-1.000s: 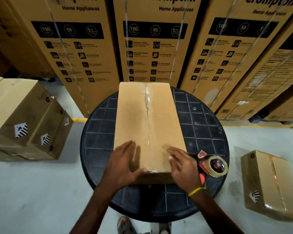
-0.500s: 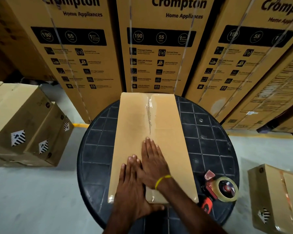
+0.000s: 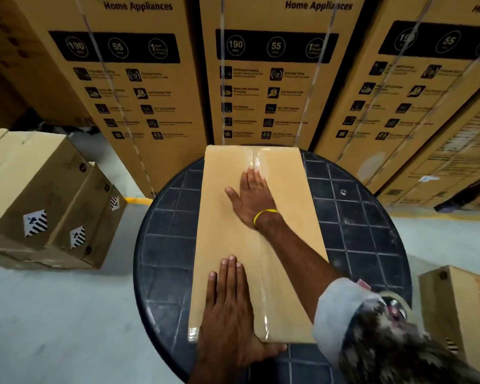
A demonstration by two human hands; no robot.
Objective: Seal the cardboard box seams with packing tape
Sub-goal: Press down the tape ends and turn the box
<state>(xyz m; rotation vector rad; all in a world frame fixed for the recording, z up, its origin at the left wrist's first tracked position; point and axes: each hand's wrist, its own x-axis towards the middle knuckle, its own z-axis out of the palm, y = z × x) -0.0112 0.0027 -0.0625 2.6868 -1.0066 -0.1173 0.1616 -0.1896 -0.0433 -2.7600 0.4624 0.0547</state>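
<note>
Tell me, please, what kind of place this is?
Probably a warehouse or packing area: tall printed appliance cartons stand stacked behind, brown boxes sit on the bare concrete floor, and a box is being taped.

Matt cardboard under glossy clear tape, on a dark tiled tabletop

The cardboard box (image 3: 227, 217) is plain brown, matt and smooth, with a shiny clear tape strip (image 3: 257, 162) along its middle seam catching the light. The round table (image 3: 172, 245) has a dark, slightly glossy top with pale grid lines. The printed cartons (image 3: 272, 79) at the far side are matt cardboard, the floor (image 3: 53, 314) smooth pale grey.
</note>
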